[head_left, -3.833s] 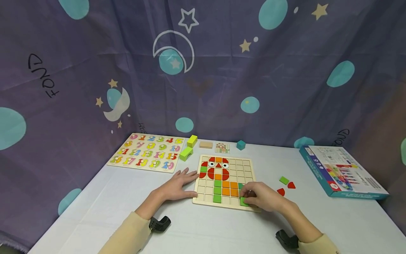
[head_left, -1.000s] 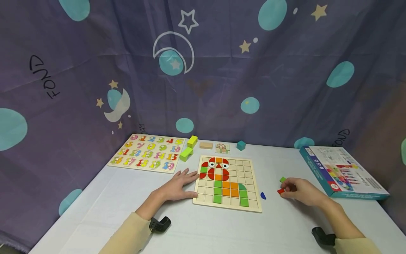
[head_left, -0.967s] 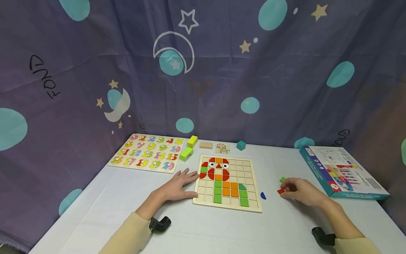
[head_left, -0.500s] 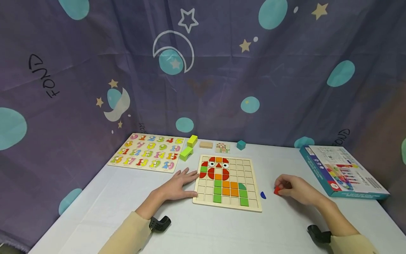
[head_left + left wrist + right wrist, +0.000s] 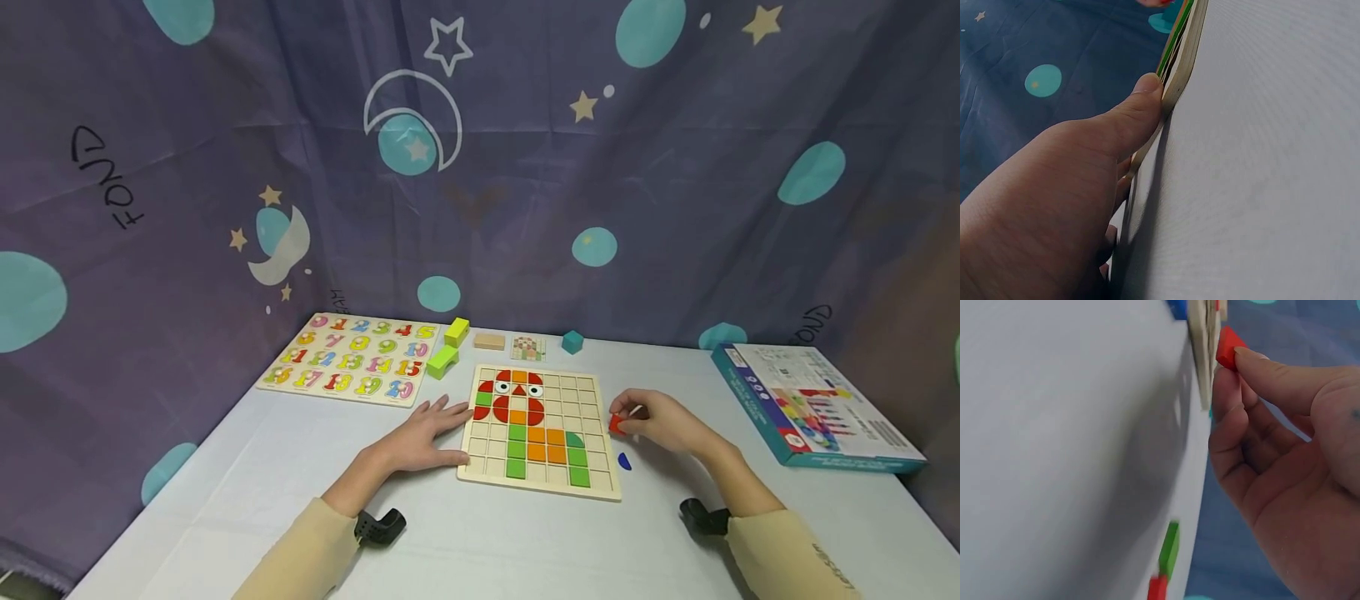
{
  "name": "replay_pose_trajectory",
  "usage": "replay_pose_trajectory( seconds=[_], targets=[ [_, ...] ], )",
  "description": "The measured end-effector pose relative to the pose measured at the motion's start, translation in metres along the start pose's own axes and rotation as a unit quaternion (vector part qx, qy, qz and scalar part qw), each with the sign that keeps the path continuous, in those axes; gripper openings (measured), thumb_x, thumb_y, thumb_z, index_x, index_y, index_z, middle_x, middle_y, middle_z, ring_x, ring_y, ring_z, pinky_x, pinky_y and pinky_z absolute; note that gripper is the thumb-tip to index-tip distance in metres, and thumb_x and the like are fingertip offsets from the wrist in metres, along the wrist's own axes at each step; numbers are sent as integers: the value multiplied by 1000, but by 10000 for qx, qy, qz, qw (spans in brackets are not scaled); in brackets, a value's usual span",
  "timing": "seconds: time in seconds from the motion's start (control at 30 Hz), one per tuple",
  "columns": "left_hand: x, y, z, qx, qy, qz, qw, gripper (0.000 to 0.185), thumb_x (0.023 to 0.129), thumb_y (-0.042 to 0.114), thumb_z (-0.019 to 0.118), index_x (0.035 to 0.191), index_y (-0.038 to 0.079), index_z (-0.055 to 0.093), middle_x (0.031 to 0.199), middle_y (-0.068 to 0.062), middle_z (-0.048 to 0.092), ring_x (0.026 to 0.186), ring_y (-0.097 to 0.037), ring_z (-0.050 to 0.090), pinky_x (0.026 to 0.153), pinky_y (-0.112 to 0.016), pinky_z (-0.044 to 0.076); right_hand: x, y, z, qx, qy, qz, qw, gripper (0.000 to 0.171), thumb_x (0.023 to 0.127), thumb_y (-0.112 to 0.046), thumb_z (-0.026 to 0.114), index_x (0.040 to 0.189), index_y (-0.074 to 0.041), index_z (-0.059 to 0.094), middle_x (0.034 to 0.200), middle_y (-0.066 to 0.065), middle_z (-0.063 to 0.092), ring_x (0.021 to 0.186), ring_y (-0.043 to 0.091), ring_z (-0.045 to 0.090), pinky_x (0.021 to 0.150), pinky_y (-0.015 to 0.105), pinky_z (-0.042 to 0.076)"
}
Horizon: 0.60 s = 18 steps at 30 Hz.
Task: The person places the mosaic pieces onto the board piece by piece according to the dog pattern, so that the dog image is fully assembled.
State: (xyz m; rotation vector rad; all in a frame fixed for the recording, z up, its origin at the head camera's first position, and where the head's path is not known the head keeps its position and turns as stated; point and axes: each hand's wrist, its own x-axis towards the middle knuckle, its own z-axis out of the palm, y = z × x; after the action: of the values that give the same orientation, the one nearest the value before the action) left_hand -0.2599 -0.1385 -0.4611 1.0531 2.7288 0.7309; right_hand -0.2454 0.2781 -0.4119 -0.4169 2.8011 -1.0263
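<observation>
Right hand (image 5: 660, 419) pinches a small red wooden piece (image 5: 617, 424) in its fingertips, just off the right edge of the gridded wooden puzzle board (image 5: 537, 427). Left hand (image 5: 422, 433) lies flat and relaxed on the smooth white worktop (image 5: 525, 542), thumb pressed against the board's left edge.

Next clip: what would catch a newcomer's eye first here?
Mid-table lies the wooden grid board with an owl-like figure of red, orange and green tiles. The right hand pinches a small red piece at the board's right edge, while the left hand lies flat against its left edge. Behind, a purple curtain with teal dots, moons and stars fills the background, and a colourful number puzzle sits to the left.
</observation>
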Motion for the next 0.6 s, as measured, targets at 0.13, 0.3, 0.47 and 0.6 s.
replay_pose_trajectory(
  seconds=[0.13, 0.3, 0.47, 0.6],
  targets=[
    [0, 0, 0, -2, 3, -2, 10000, 79, 92, 55, 67, 156, 16, 42, 161, -5, 35, 152, -35, 13, 120, -57, 8, 17, -8, 5, 81, -15, -109, 9999, 15, 91, -1, 71, 105, -3, 67, 96, 6, 62, 84, 23, 58, 73, 28, 54],
    [0, 1, -1, -66, 13, 31, 10000, 78, 92, 54, 68, 155, 16, 43, 161, -5, 35, 152, -36, 13, 120, -57, 7, 38, -18, 9, 163, -113, -297, 9994, 13, 92, 0, 69, 105, -1, 67, 96, 6, 62, 84, 23, 57, 74, 30, 53],
    [0, 1, -1, -47, 39, 29, 10000, 78, 92, 54, 68, 155, 16, 44, 161, -4, 35, 152, -37, 14, 120, -58, 8, 59, -25, 15, 256, -132, -323, 9991, 13, 93, 0, 67, 106, -1, 67, 97, 7, 62, 84, 24, 58, 77, 33, 53],
    [-1, 1, -1, -41, 49, 1, 10000, 78, 91, 54, 69, 155, 17, 44, 161, -4, 35, 152, -37, 14, 120, -58, 8, 74, -29, 20, 243, -147, -316, 9991, 14, 93, 0, 67, 106, -1, 67, 97, 7, 62, 86, 24, 57, 78, 33, 53]
  ],
)
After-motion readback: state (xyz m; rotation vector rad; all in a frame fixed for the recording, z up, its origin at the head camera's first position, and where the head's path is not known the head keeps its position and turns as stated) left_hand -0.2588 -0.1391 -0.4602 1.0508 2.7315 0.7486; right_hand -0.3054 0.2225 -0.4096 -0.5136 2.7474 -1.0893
